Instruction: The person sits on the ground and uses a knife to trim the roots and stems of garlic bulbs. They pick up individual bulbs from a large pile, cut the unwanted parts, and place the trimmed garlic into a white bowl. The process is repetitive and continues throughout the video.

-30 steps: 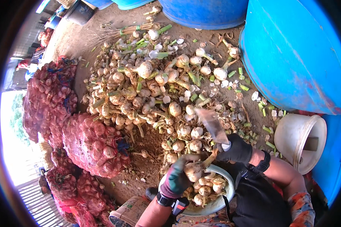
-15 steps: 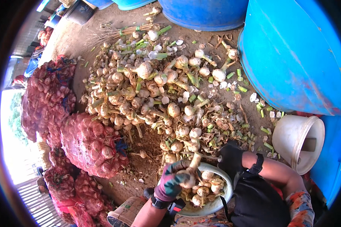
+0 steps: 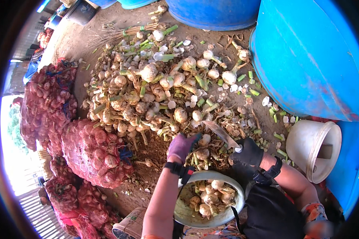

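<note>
My left hand [image 3: 182,146], in a purple and green glove, reaches over the near edge of the garlic heap [image 3: 147,91]. Its fingers stretch toward a garlic bulb [image 3: 204,139], with no bulb visible in them; whether they touch it I cannot tell. In a black glove, my right hand [image 3: 247,154] is closed round the handle of a knife [image 3: 223,134], whose broad blade points up and left over the bulbs. Below both hands stands a pale basin [image 3: 178,210] with several trimmed garlic bulbs [image 3: 211,198] inside.
Red mesh sacks of garlic [image 3: 93,153] stand at the left. Large blue tubs [image 3: 311,59] rise at the right and back. A white bucket [image 3: 307,149] lies tipped at the right, near cut green stems [image 3: 281,153]. A bundle of thin sticks [image 3: 127,32] lies beyond the heap.
My left hand has let go of the garlic bulb it held over the basin and moved up to the heap. The knife has turned, its blade now pointing farther up.
</note>
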Demonstrator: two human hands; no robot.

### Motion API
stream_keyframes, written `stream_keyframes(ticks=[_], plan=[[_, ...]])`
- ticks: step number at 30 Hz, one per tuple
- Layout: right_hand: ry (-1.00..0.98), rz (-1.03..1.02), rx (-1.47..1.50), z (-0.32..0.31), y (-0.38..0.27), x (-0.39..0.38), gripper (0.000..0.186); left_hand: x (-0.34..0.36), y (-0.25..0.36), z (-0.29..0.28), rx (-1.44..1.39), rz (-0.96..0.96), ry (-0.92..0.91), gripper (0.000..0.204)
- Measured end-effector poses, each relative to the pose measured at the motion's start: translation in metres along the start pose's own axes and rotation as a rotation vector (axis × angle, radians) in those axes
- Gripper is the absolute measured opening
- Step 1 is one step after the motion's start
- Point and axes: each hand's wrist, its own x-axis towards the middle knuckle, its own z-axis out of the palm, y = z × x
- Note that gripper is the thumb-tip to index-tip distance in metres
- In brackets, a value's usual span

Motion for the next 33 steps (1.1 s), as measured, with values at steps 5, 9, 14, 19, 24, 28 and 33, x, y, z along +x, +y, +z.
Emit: stream_keyframes(ticks=[5,9,14,19,24,28,33], plan=[[-0.012,0.078,0.095,-0.003,-0.012,-0.003,0.031,0.011,-0.019,0.011,-0.503,0.168,0.071,0.061],[0.078,-0.149,-0.121,-0.007,-0.009,-0.002,0.025,-0.017,-0.017,0.000,-1.117,0.376,-0.024,0.055],[0.104,-0.359,-0.263,-0.007,-0.045,-0.011,0.016,-0.042,-0.027,-0.012,-1.125,0.559,-0.155,0.070],[0.183,-0.588,-0.377,0.002,-0.053,-0.011,0.019,-0.074,-0.005,-0.013,-0.975,0.489,-0.208,0.074],[0.131,-0.680,-0.485,-0.001,-0.071,-0.017,0.023,-0.095,-0.005,-0.009,-0.823,0.665,-0.111,0.060],[0.119,-0.697,-0.525,0.005,-0.064,-0.016,0.025,-0.115,0.004,-0.011,-0.930,0.565,-0.241,0.059],[0.035,-0.679,-0.496,0.008,-0.064,-0.021,0.026,-0.117,-0.011,-0.004,-0.784,0.622,-0.198,0.052]])
